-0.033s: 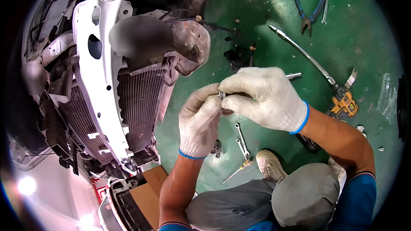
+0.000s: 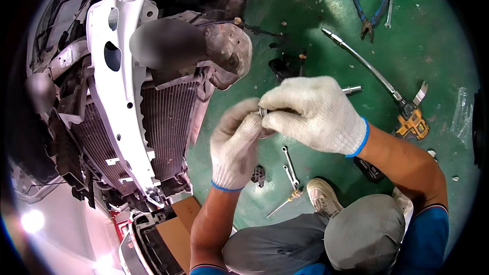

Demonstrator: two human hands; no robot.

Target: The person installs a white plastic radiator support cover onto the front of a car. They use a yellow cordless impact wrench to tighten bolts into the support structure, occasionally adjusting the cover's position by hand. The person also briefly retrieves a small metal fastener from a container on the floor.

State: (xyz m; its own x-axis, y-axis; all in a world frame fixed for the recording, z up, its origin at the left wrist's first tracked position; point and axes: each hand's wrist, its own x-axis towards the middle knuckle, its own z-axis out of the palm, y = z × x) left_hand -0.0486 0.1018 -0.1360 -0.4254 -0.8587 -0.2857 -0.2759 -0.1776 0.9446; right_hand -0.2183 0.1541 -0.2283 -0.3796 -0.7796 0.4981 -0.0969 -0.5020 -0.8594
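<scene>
Both my hands wear white knit gloves with blue cuffs and meet in front of me, beside the car's stripped front end. Between their fingertips is a small silvery ring-shaped metal piece [image 2: 263, 112], mostly covered by the gloves; its exact kind cannot be made out. My right hand [image 2: 317, 116] pinches it with thumb and forefinger from the right. On the other side, my left hand [image 2: 233, 147] has its fingers closed at the same piece. Nearest below them on the green floor lie two wrenches [image 2: 289, 162] and a screwdriver [image 2: 288, 201].
At left stands the car front with a white crossbeam [image 2: 114, 102] and radiator [image 2: 168, 122]. A yellow-black power tool [image 2: 411, 125] with a long extension bar [image 2: 361, 61], blue-handled pliers [image 2: 365, 23], another wrench [image 2: 389, 11] and clear plastic [image 2: 462, 116] lie on the floor. Cardboard [image 2: 178, 239] is at lower left.
Both hands have shifted very slightly up and left, still together at the metal piece. The floor tools appear a few pixels over to the right.
</scene>
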